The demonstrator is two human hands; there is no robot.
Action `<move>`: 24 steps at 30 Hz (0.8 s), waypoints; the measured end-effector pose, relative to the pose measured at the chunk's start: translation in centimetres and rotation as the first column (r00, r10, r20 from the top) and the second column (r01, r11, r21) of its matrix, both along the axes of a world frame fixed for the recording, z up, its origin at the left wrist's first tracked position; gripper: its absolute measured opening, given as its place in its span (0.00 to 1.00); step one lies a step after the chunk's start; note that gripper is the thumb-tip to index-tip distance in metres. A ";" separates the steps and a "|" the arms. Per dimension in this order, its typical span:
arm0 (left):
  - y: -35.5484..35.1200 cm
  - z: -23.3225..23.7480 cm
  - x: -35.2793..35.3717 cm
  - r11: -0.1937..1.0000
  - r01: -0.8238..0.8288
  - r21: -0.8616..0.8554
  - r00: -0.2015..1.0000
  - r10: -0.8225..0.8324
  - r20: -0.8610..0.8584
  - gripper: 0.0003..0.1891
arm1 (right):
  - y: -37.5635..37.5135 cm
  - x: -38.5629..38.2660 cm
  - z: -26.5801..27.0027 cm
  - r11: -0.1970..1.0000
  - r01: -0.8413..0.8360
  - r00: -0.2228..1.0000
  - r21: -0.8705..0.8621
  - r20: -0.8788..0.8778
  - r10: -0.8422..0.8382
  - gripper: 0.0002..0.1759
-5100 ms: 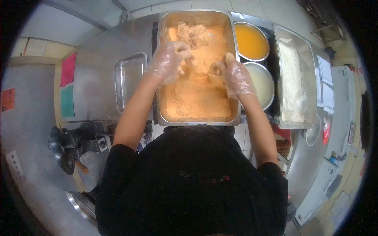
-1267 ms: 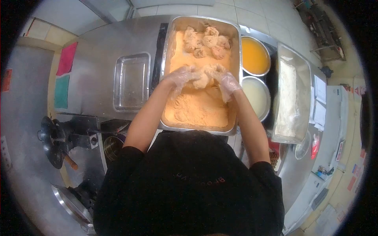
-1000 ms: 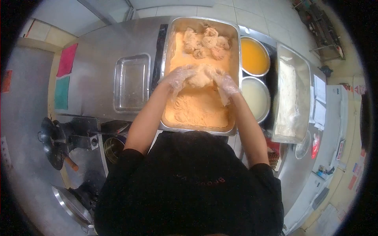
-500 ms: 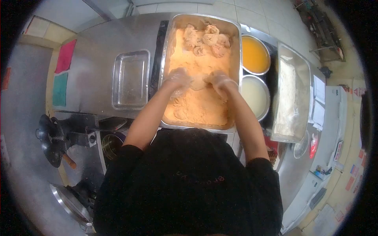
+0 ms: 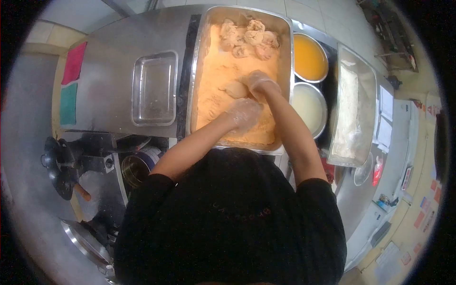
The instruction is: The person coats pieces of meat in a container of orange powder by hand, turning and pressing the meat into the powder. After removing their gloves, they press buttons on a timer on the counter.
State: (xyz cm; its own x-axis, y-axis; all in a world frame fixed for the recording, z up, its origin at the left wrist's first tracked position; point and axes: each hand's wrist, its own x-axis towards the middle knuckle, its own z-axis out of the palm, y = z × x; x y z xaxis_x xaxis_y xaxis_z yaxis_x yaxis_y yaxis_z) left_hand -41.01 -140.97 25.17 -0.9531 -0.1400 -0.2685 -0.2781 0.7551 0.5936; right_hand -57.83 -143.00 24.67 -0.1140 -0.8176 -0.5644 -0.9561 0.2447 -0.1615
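Both my hands wear clear plastic gloves and work inside a large metal tray [image 5: 194, 71] of orange-tan breading powder [image 5: 213, 102]. A coated piece of what looks like chicken [image 5: 236, 89] lies on the powder, left of my right hand and just above my left. My left hand [image 5: 243, 115] lies low over the powder with its fingers stretched to the right. My right hand [image 5: 261, 81] has its fingers curled down beside the piece; what they hold, if anything, is hidden. Several coated pieces [image 5: 254, 38] are heaped at the tray's far end.
Right of the tray stand a bowl of orange liquid [image 5: 308, 57], a bowl of pale liquid [image 5: 308, 108] and a long metal pan of white flour [image 5: 349, 114]. A shallow metal tray [image 5: 154, 90] sits to the left. Pink [image 5: 74, 63] and green cloths [image 5: 69, 103] lie at the counter's left edge.
My left hand has moved right and nearer to me, away from the piece's left side. My right hand has shifted slightly up, and the piece lies more exposed. The view has tilted slightly.
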 end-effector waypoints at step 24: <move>0.8 1.1 -5.1 0.998 -0.054 -0.017 0.957 0.057 0.286 0.32 | -0.4 -2.3 2.3 0.905 0.384 0.865 -0.184 0.416 -0.282 0.26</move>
